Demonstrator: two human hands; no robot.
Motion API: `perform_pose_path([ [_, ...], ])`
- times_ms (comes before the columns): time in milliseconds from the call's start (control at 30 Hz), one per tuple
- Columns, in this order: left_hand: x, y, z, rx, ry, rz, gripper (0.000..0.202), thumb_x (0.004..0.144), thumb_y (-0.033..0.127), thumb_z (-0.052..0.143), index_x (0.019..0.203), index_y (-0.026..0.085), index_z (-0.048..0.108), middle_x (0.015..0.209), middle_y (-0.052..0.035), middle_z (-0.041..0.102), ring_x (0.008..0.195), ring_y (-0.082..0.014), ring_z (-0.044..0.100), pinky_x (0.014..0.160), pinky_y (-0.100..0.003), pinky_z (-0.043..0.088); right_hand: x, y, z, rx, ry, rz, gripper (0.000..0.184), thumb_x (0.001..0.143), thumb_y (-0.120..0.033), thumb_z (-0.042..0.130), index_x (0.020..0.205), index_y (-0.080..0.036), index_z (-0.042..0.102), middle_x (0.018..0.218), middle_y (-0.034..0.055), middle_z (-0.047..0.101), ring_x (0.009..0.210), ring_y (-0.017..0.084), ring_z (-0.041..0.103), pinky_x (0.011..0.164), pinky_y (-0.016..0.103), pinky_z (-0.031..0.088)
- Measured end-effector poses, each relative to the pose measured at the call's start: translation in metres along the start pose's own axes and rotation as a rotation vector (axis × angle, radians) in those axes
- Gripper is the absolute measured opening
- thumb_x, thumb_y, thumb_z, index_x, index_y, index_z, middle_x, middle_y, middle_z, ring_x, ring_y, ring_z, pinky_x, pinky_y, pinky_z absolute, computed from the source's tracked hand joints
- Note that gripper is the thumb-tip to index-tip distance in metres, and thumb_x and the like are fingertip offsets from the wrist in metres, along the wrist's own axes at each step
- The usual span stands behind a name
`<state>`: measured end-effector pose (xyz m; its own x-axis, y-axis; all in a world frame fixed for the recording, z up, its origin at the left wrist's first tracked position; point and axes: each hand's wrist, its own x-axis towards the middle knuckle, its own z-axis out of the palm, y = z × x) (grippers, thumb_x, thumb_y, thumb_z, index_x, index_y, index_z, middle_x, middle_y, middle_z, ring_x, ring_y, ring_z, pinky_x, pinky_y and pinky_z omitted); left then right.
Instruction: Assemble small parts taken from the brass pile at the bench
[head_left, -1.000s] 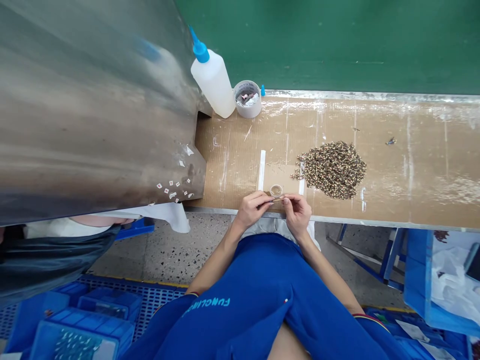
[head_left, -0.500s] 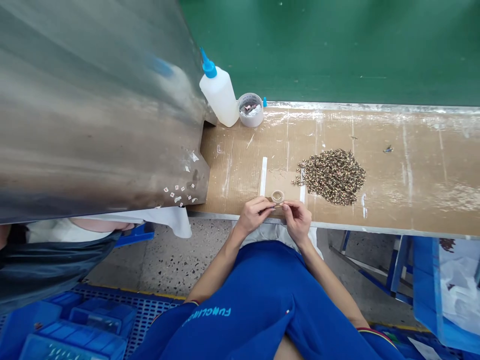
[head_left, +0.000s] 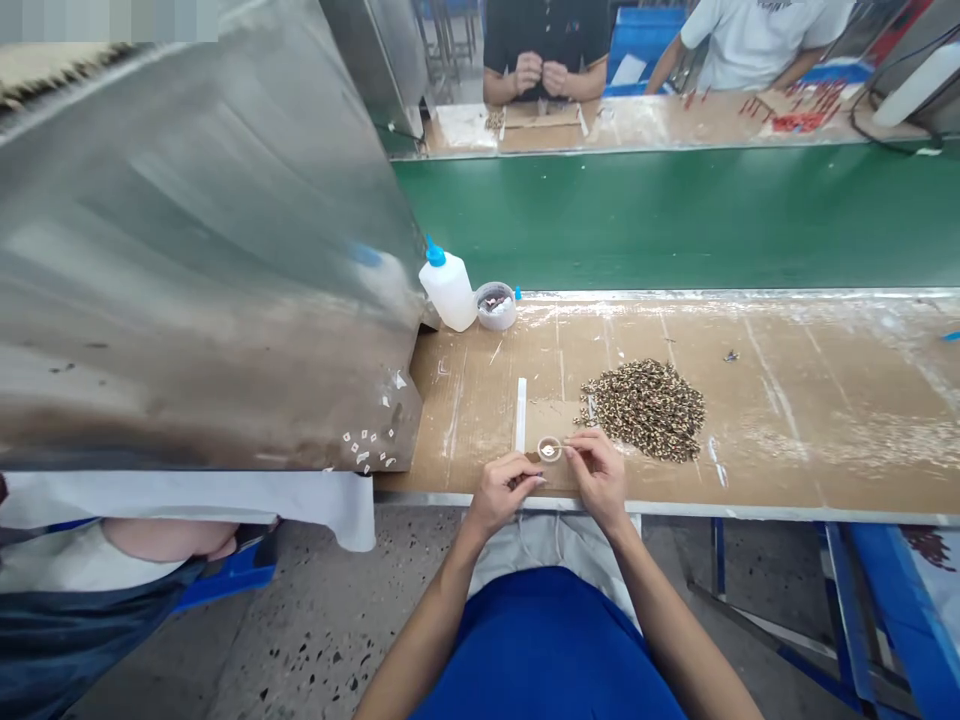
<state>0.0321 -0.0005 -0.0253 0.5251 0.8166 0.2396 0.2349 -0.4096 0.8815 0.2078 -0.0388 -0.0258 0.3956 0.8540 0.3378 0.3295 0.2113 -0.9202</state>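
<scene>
My right fingers (head_left: pixel 589 441) pinch a light-looking stick (head_left: pixel 559 447), best held near its end. Whether my left fingers (head_left: pixel 521 468) grip is unclear.

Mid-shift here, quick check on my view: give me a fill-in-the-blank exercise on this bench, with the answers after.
1. The thin stick at the small round dish is held in the person's ____ hand.
2. From the person's viewpoint, the dish lies to the ____ of the heap of small parts.
3. The white bottle has a ____ nozzle cap.
4. The belt beyond the table is coloured ____.

Missing words: right; left; blue; green.
</scene>
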Motion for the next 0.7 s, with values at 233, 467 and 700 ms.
perform_pose_path([
  [233, -0.002, -0.001, 0.001, -0.034, 0.025, -0.008, 0.03, 0.093, 0.036, 0.063, 0.075, 0.014, 0.073, 0.068, -0.0045, 0.065, 0.058, -0.0117, 0.055, 0.054, -0.021, 0.042, 0.005, 0.008, -0.014, -0.241, -0.032, -0.054, 0.022, 0.097, -0.032, 0.052, 0.103, -0.021, 0.07, 0.096, 0.0084, 0.068, 0.076, 0.018, 0.064, 0.067, 0.03, 0.053],
  [467, -0.004, 0.0, 0.002, 0.0, 0.039, -0.035, 0.026, 0.09, 0.033, 0.065, 0.073, 0.014, 0.07, 0.066, -0.0029, 0.062, 0.059, -0.0118, 0.054, 0.056, -0.021, 0.041, 0.031, 0.023, -0.023, -0.605, -0.301, -0.121, 0.026, 0.096, -0.018, 0.048, 0.109, -0.021, 0.07, 0.094, 0.0085, 0.066, 0.083, 0.021, 0.065, 0.075, 0.03, 0.051],
  [700, -0.005, 0.001, 0.003, 0.005, 0.018, -0.041, 0.025, 0.088, 0.031, 0.065, 0.071, 0.015, 0.07, 0.065, -0.0023, 0.061, 0.058, -0.0117, 0.051, 0.056, -0.021, 0.04, 0.045, 0.013, -0.023, -0.898, -0.501, -0.156, 0.018, 0.092, -0.011, 0.055, 0.082, -0.021, 0.067, 0.086, 0.0072, 0.064, 0.076, 0.02, 0.062, 0.069, 0.028, 0.043],
])
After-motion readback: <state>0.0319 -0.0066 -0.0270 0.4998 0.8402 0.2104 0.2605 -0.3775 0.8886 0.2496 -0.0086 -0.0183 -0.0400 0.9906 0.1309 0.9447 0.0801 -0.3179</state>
